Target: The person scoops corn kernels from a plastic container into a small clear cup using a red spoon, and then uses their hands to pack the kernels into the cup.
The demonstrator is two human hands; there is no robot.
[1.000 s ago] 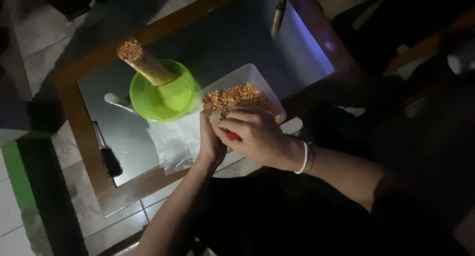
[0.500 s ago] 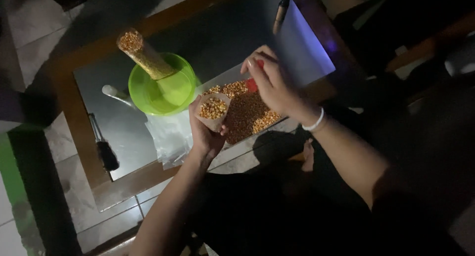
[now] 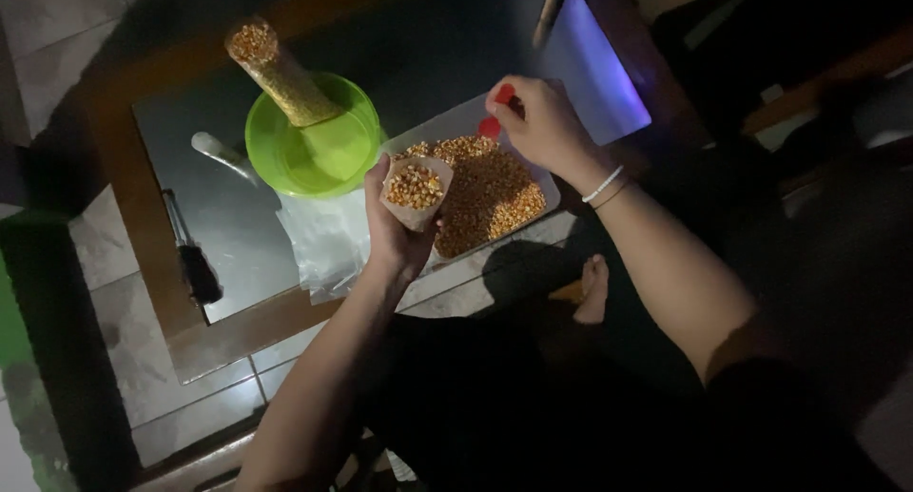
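Observation:
My left hand (image 3: 395, 231) grips a small clear plastic bag (image 3: 415, 190) filled with yellow corn kernels, held upright over the near left edge of a white tray (image 3: 447, 126). The tray is heaped with loose kernels (image 3: 490, 192). My right hand (image 3: 537, 121) hovers over the tray's far side, fingers closed on a small red scoop (image 3: 493, 121). A filled long bag of kernels (image 3: 276, 74) leans in a green bowl (image 3: 323, 154) to the left.
A glass-topped table with a wooden frame (image 3: 128, 216) holds everything. Flat empty plastic bags (image 3: 328, 240) lie beside the tray. A white spoon (image 3: 223, 154) and a dark-handled tool (image 3: 190, 254) lie at left. My bare foot (image 3: 594, 288) rests below the table's edge.
My right hand lifted away from the small bag and moved to the tray's far side with the red scoop. My left hand raised the filled bag upright.

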